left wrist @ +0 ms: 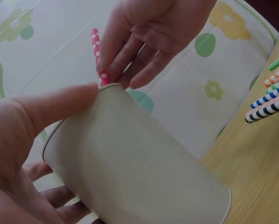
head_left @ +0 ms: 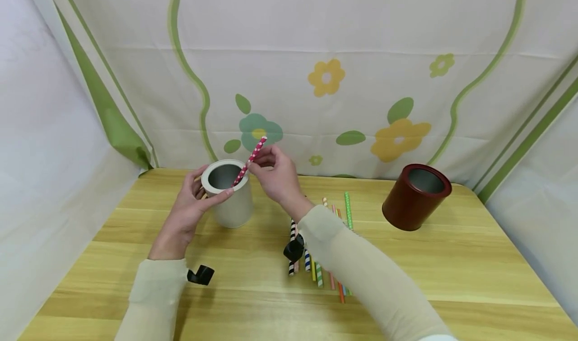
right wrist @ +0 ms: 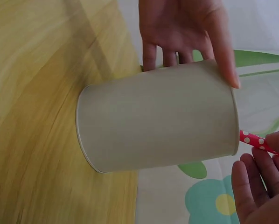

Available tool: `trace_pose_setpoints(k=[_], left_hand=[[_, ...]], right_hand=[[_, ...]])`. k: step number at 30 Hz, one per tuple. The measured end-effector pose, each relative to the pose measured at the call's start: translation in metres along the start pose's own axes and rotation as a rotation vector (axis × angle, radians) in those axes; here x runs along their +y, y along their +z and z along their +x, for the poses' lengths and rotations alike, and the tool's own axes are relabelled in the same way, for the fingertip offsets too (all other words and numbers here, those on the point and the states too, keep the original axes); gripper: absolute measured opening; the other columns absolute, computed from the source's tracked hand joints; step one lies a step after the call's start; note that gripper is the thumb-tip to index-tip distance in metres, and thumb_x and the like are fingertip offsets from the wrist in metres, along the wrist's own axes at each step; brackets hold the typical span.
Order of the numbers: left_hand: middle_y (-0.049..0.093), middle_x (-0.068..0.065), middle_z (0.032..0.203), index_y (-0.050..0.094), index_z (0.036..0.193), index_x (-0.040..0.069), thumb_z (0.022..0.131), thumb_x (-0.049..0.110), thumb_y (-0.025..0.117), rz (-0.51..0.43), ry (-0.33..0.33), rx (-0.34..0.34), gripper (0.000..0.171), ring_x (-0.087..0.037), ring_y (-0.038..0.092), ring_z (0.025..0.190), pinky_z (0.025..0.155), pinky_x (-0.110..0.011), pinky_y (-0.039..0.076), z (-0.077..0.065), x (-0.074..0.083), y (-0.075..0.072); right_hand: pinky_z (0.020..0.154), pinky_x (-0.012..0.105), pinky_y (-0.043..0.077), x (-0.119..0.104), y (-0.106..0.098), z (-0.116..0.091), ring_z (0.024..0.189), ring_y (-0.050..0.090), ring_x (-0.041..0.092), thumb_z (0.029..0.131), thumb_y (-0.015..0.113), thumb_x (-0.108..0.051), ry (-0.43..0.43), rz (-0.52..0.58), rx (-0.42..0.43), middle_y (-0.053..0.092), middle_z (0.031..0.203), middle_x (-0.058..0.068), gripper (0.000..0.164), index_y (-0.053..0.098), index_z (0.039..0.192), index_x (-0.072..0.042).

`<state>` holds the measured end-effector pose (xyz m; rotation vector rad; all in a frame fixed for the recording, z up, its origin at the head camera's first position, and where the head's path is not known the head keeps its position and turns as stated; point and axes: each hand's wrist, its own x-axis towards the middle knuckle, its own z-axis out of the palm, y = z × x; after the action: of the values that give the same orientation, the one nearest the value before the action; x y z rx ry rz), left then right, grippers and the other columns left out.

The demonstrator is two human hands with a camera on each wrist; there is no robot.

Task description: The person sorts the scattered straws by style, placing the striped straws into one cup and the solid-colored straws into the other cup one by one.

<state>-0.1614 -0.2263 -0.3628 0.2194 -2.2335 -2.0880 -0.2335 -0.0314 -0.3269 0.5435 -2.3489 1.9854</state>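
Red straw (head_left: 242,171), centre-left: my right grip (head_left: 278,174) pinches it; early release risks missing the can (head_left: 232,205) my left grip (head_left: 190,206) holds.

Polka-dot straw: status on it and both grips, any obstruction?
Left grip holds white can. Right grip pinches polka-dot straw. Straw's lower end at white can's mouth. No visible obstruction there.

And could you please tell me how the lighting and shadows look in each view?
Head: brightest, with a soft shadow beside the left sleeve on the table; left wrist: dimmer, the white can looking greyish; right wrist: also dim, a soft dark streak crossing the table.
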Motion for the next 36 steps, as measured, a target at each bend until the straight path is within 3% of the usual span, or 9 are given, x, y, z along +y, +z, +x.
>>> trace_pose_setpoints(k=[8,24,30,36], left_hand=[[0.033,-0.007,0.154,0.02,0.151,0.024,0.079,0.026,0.082,-0.013,0.004,0.012,0.095,-0.022,0.029,0.142,0.115,-0.046,0.026,0.0,0.002,0.001],[0.035,-0.007,0.152,0.021,0.151,0.024,0.08,0.024,0.082,-0.029,0.0,0.012,0.094,-0.021,0.031,0.14,0.114,-0.045,0.025,0.001,0.003,0.001],[0.035,-0.008,0.153,0.021,0.151,0.023,0.079,0.025,0.082,-0.028,-0.001,0.009,0.094,-0.021,0.03,0.141,0.115,-0.045,0.024,0.001,0.003,0.001],[0.035,-0.008,0.152,0.022,0.151,0.024,0.079,0.023,0.082,-0.024,-0.006,0.011,0.093,-0.022,0.032,0.14,0.115,-0.045,0.024,-0.001,0.003,0.0]], right_hand=[[0.081,0.026,0.054,0.008,0.013,-0.002,0.092,0.062,0.007,0.087,0.073,-0.022,-0.025,-0.102,-0.011,0.067,0.096,-0.008,0.02,0.061,0.103,-0.02],[0.08,0.024,0.053,0.01,0.019,-0.004,0.092,0.061,0.005,0.085,0.073,-0.028,-0.044,-0.113,0.034,0.065,0.095,-0.009,0.022,0.061,0.101,-0.018],[0.081,0.025,0.054,0.011,0.016,-0.006,0.094,0.061,0.007,0.086,0.073,-0.03,-0.02,-0.089,0.036,0.065,0.098,-0.009,0.023,0.061,0.103,-0.02],[0.081,0.029,0.054,0.01,-0.002,-0.013,0.096,0.062,0.011,0.085,0.074,-0.036,0.052,-0.031,0.071,0.066,0.099,-0.008,0.027,0.062,0.105,-0.022]])
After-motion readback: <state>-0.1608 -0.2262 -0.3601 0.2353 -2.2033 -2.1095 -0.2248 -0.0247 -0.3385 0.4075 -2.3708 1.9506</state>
